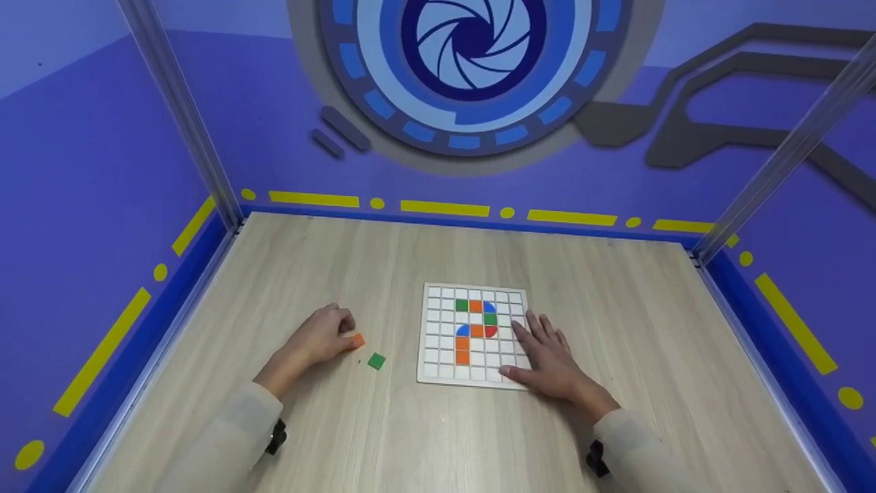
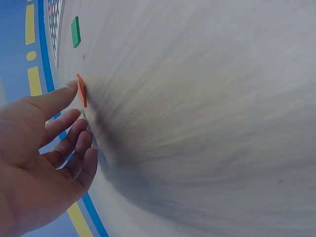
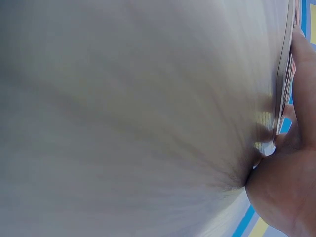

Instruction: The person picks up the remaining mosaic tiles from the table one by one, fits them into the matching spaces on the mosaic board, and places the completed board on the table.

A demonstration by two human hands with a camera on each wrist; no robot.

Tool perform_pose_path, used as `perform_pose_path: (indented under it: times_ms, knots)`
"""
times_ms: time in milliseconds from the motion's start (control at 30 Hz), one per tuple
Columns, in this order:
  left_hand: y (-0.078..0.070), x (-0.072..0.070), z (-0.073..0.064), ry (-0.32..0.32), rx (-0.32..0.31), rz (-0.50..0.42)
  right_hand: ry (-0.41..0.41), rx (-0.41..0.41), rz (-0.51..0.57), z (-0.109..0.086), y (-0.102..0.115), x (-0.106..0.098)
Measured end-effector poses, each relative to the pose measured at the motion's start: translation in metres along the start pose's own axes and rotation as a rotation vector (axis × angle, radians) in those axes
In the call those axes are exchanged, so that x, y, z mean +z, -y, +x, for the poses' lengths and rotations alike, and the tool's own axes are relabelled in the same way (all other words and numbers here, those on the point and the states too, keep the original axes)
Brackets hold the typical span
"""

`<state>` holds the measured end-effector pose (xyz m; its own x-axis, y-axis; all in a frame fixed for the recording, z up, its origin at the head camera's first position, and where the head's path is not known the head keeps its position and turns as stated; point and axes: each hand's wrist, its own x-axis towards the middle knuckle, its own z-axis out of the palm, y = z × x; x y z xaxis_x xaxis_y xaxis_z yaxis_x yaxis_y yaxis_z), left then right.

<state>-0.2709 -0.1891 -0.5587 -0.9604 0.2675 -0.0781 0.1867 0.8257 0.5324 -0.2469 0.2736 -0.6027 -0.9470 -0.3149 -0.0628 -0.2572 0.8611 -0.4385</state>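
My left hand is low over the table, left of the board, its fingers curled and its thumb against a small orange square tile. In the left wrist view the orange tile sits between the thumb tip and the index fingertip. A green square tile lies just to its right. My right hand rests spread over the right edge of a white gridded board. Orange, green, blue and red pieces on the board form a hooked shape like a question mark, with an orange piece lowest.
The wood-grain table carries the board near its middle. Blue-purple panels with yellow markings enclose the back and both sides. Metal posts stand at the back corners. A tiny dark speck lies near the green tile.
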Motion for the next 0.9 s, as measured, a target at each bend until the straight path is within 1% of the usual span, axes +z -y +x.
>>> perform_pose_path:
  times_ms: [133, 200, 500, 733, 900]
  knots:
    - [0.000, 0.001, -0.002, 0.015, -0.011, -0.030, -0.001, -0.014, -0.010, 0.000, 0.000, 0.000]
    - [0.000, 0.002, -0.003, 0.013, 0.000, -0.033, -0.004, -0.015, -0.011, 0.000, 0.000, 0.000]
    - [-0.003, 0.006, -0.004, -0.011, 0.003, -0.066, -0.009, -0.009, -0.009, 0.000, 0.001, 0.000]
    - [-0.009, 0.012, -0.001, -0.082, 0.022, -0.110, -0.006, 0.005, -0.010, -0.001, 0.002, -0.001]
    - [-0.024, 0.019, 0.005, -0.127, 0.037, -0.170, -0.014, 0.006, -0.006, -0.001, 0.002, 0.000]
